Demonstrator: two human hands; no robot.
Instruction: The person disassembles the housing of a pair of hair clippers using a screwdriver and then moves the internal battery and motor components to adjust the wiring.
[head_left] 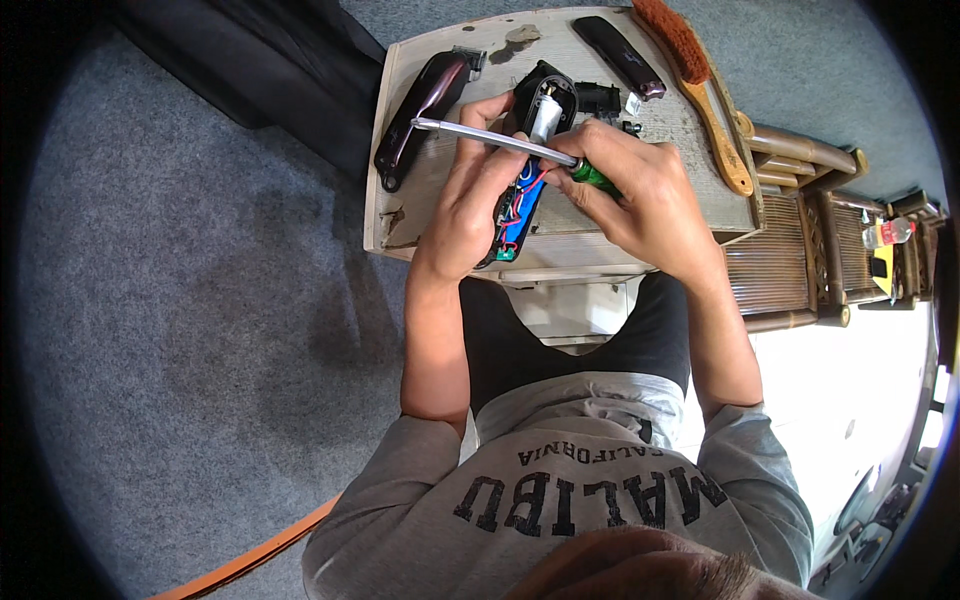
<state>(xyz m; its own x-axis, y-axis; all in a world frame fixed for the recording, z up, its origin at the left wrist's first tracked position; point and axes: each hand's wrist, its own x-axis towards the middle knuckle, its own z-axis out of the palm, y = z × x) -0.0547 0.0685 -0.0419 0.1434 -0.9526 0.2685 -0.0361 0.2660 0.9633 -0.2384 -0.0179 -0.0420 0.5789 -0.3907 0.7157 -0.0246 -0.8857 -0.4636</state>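
My left hand is closed around an opened hair clipper body, a long black housing held tilted over the table's near edge. Inside it a silver motor, a blue battery, red wires and a small green board at the near end are exposed. The green handle of a screwdriver lies in my closed right hand. Its metal shaft runs left across the clipper, past my left fingers, with the tip out in the air. My right fingertips are close to the wires; whether they touch them is hidden.
On the small wooden table, a second hair clipper lies left. A black cover, loose black parts and a wooden-handled brush lie beyond and right. Bamboo furniture bearing a bottle stands right; dark cloth hangs left.
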